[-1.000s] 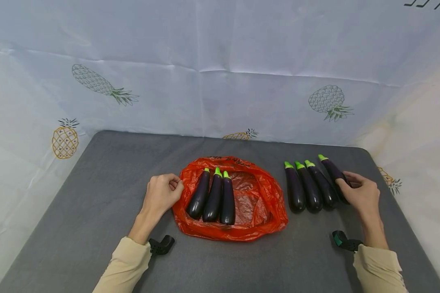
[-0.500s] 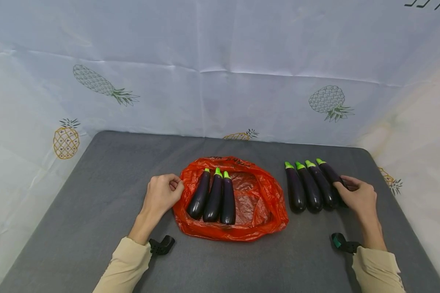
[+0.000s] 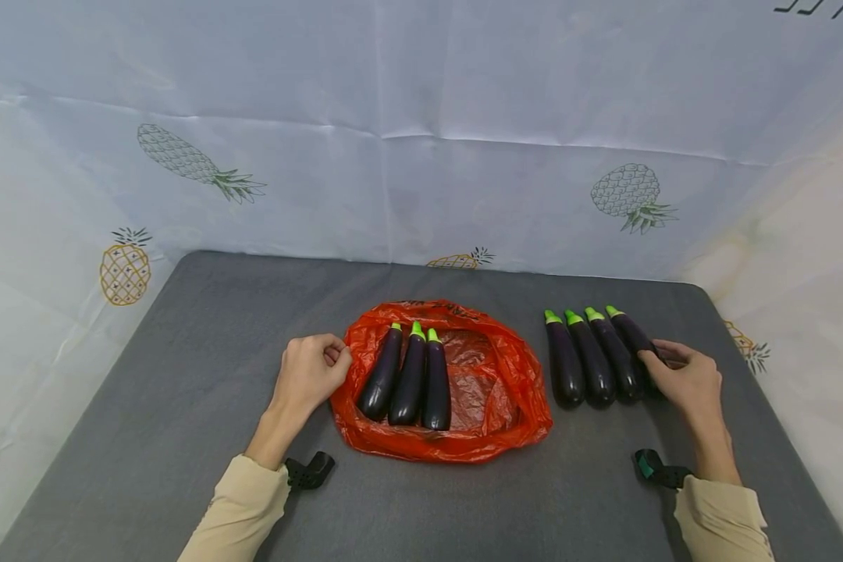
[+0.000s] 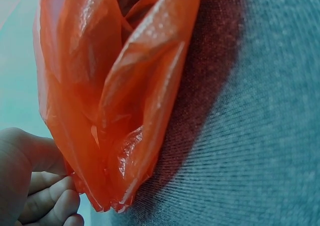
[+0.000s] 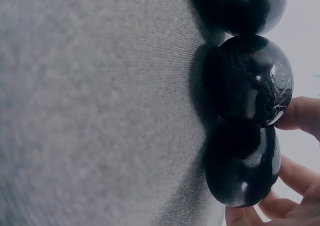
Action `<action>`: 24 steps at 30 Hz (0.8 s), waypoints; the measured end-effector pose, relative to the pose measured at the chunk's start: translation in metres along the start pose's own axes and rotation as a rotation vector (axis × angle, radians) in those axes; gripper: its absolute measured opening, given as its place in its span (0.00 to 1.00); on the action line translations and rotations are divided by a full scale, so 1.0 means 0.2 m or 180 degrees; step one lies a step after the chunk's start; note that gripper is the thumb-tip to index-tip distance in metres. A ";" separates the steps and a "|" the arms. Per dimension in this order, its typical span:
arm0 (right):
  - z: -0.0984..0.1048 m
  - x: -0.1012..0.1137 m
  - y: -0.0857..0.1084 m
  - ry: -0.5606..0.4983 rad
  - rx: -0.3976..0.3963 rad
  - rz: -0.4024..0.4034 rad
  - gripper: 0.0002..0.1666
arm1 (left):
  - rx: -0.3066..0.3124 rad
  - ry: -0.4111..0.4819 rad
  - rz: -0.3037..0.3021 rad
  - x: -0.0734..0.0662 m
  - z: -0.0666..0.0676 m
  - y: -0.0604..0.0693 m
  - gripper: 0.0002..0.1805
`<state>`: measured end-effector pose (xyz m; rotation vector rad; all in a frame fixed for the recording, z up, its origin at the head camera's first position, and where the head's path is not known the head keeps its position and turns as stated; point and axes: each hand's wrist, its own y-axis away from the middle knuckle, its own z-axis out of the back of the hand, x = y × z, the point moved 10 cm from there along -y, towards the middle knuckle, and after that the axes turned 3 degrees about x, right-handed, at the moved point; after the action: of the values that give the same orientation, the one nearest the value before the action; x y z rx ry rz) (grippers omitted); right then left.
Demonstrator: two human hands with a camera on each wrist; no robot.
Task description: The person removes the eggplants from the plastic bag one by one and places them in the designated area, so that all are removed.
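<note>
From where I sit, my right hand grips the outermost eggplant, the last of four lying side by side on the grey table. Its skin is a glossy near-black purple, its cap bright green; its lower half is mostly hidden by the hand. The cap points to the far side, leaning left. The neighbouring eggplant lies against it, and the right wrist view shows their rounded ends touching, with sharp highlights and a web of fine pale lines on the neighbour. My thumb shows at the neighbour's edge; I cannot tell whether it presses there. Further left are the third eggplant and the fourth eggplant, just as dark and shiny.

My left hand pinches the left rim of a red plastic bag, thumb and forefinger close together on the thin, crinkled film. The bag sits spread, its mouth facing up. In its left half lie a left eggplant, a middle eggplant and a right eggplant, smooth and plump at the near end, narrowing towards green caps; the left one tilts most.
</note>
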<state>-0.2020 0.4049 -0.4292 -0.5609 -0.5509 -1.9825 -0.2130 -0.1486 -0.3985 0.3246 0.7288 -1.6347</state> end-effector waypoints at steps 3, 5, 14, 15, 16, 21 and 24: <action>0.00 0.00 0.00 0.0020 0.0014 -0.0014 0.36 | -0.0006 0.0004 -0.0004 0.00 0.00 0.00 0.08; 0.00 -0.01 0.00 0.0020 0.0016 0.0001 0.36 | -0.0005 0.0000 -0.0004 0.00 0.00 0.00 0.08; 0.02 0.00 0.02 -0.0024 -0.0115 0.0081 0.35 | -0.0011 0.0007 -0.0011 0.00 0.00 0.00 0.08; 0.03 0.00 0.02 -0.0028 -0.0141 0.0096 0.34 | -0.0012 0.0010 -0.0013 0.00 0.00 0.00 0.08; 0.03 0.01 0.02 -0.0033 -0.0173 0.0111 0.34 | -0.0013 0.0011 -0.0014 0.00 0.00 0.00 0.08; 0.07 0.04 0.04 -0.0092 -0.0324 0.0149 0.31 | -0.0011 0.0013 -0.0004 0.00 0.00 0.00 0.08; 0.09 0.06 0.05 -0.0199 -0.0426 0.0161 0.30 | -0.0007 0.0016 0.0006 0.00 0.00 0.00 0.08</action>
<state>-0.1950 0.4020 -0.4058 -0.7149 -0.4398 -1.9690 -0.2129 -0.1489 -0.3995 0.3280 0.7338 -1.6317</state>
